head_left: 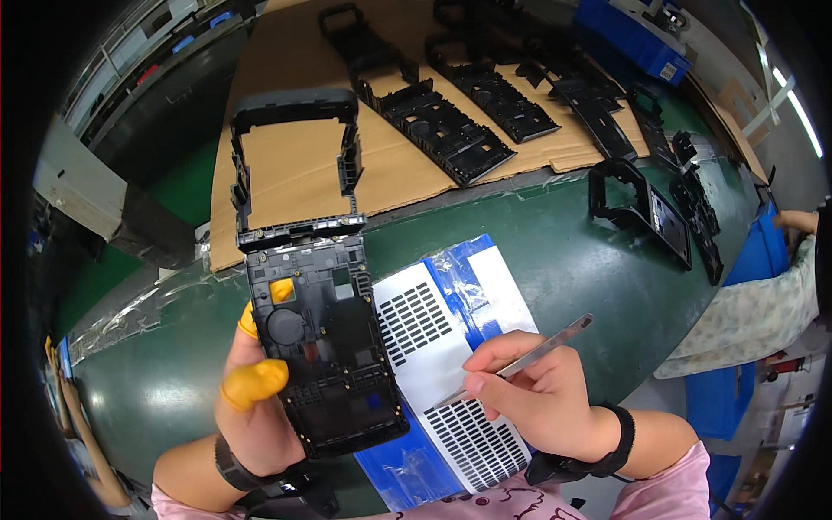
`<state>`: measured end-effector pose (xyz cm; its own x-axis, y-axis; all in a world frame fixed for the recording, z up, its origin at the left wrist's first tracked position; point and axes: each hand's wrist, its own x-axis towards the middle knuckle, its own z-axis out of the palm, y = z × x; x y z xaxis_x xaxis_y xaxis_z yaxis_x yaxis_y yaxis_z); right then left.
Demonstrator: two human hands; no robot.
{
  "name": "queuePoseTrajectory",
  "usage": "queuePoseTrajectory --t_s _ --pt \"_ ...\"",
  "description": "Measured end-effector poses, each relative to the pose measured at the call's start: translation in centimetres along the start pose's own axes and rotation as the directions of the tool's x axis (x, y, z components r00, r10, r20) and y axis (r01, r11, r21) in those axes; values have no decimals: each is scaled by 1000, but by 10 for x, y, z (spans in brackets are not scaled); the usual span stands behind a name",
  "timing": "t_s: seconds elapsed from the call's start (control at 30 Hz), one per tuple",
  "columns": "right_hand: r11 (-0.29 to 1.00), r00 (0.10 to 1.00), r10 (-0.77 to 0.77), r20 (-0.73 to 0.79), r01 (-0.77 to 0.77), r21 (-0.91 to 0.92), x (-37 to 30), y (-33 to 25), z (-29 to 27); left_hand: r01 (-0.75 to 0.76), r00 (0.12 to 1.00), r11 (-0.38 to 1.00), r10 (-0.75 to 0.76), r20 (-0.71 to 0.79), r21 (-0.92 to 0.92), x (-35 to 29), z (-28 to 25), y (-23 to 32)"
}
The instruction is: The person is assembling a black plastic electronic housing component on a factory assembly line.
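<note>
My left hand (247,416), with yellow finger cots on some fingers, grips a black plastic housing (334,334) along its left side. The housing is held upright, its ribbed inner side facing me and its open frame end pointing away. Metal tweezers (555,340) are pinched in my right hand (550,399). Their tip is at a white sheet (413,279) bearing rows of small black rectangular stickers; whether it grips one cannot be made out. The sheet lies on a blue board (390,477), and the housing covers part of both.
Several black housings (446,134) lie on cardboard (295,165) at the far side of the green table (546,225). More black frames (650,212) stand at the right. A blue bin (633,39) is at the far right. Other people's arms (797,222) show at both edges.
</note>
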<state>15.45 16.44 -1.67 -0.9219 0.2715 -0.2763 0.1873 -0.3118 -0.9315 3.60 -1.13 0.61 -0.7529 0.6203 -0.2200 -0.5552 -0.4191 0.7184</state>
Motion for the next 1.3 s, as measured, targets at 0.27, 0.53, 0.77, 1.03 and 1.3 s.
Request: queuePoseTrajectory --t_s 0.27,0.53,0.77,1.03,1.3 --pt "1000 1000 -28 11 28 -7 0 0 2 -45 996 999 44 -81 1 5 -17 -6" --pt "962 966 -257 3 256 93 -16 -28 3 156 987 953 -143 69 -261 -9 3 -12" --pt "953 955 -286 74 276 123 -6 -17 26 257 966 923 -235 109 -285 -18 3 -13" --pt "956 956 -288 64 283 81 -5 -14 29 217 976 958 -210 57 -189 -21 4 -14" --pt "946 945 -325 48 324 23 -3 -11 30 186 982 958 -173 73 -220 -22 3 -16"
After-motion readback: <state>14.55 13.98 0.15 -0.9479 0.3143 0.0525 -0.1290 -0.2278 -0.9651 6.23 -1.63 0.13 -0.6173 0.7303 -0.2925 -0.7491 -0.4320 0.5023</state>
